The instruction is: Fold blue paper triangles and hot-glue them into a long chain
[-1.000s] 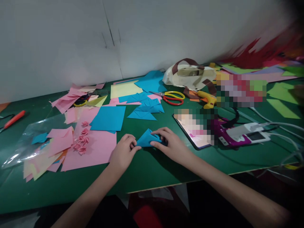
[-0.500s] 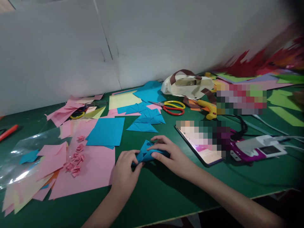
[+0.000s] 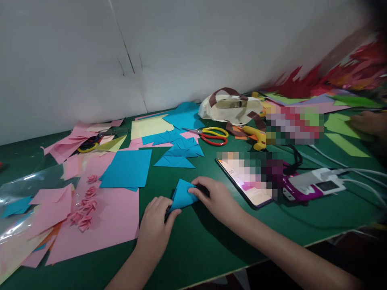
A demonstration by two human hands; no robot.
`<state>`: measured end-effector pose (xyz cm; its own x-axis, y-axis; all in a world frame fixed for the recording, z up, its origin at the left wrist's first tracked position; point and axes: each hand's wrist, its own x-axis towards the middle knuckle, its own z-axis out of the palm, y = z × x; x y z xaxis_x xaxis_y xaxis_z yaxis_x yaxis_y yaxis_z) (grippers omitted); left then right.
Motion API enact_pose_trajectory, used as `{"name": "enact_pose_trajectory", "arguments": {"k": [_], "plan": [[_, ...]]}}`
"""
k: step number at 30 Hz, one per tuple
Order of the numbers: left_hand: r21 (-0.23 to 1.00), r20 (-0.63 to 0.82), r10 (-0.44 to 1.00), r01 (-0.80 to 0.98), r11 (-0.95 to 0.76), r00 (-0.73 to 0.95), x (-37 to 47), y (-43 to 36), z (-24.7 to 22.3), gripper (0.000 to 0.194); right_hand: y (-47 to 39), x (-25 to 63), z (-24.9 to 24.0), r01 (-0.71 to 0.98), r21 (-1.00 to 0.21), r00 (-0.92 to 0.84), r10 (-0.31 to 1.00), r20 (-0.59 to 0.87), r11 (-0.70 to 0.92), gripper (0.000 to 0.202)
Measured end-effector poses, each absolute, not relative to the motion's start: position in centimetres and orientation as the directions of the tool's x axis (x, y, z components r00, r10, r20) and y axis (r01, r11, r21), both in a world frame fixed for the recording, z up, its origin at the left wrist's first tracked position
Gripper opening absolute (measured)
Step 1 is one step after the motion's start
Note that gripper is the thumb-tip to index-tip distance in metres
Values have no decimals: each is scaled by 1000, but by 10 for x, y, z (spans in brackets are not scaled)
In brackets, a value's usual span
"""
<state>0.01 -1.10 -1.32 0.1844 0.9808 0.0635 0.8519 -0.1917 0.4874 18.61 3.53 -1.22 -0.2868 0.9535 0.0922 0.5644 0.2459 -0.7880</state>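
A folded blue paper piece [image 3: 183,195] is held just above the green table between my two hands. My left hand [image 3: 157,219] pinches its left lower corner between thumb and fingers. On its right side, my right hand [image 3: 213,197] grips the edge with thumb and index finger, the other fingers curled behind. Beyond the hands lie several folded blue paper shapes [image 3: 177,161]. A stack of blue square sheets [image 3: 128,167] rests to the left on a large pink sheet [image 3: 111,225], beside several small pink paper roses [image 3: 87,206].
Red and yellow scissors [image 3: 214,136], a yellow glue gun [image 3: 256,137] and a cream bag [image 3: 211,110] lie farther back. A phone [image 3: 256,197] and a purple-white power strip [image 3: 314,186] with cables are at right. Another person's hand [image 3: 367,123] shows at the far right.
The blue paper has been turned or folded over and now shows a smooth face. My right hand's fingers have curled in at its edge. The view has shifted slightly right.
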Motion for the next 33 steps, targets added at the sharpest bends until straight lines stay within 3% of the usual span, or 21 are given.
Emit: {"name": "enact_pose_trajectory", "arguments": {"k": [3,6,11,19,22,28,33], "plan": [[490,35,983,854,-175,182,1,-11,-12,19,33,185,-14,676,-686,-290,953,91,271,12],[479,42,981,858,-186,190,2,-12,-12,17,32,183,-18,696,-657,-280,952,121,289,12],[457,74,984,871,-180,165,2,-16,-13,14,29,180,-17,625,-716,-252,948,193,311,11],[601,-83,978,793,-103,190,2,-16,1,11,30,187,-10,493,-847,-281,958,63,200,16],[642,-100,983,765,-54,153,1,-13,4,9,29,188,-11,480,-863,-255,966,33,156,9],[699,-46,998,715,10,32,-1,-12,-3,45,23,185,-16,484,-869,-217,976,-8,101,38],[649,11,998,759,-49,55,-2,-14,-11,34,20,181,-22,526,-824,-227,969,102,210,35]]}}
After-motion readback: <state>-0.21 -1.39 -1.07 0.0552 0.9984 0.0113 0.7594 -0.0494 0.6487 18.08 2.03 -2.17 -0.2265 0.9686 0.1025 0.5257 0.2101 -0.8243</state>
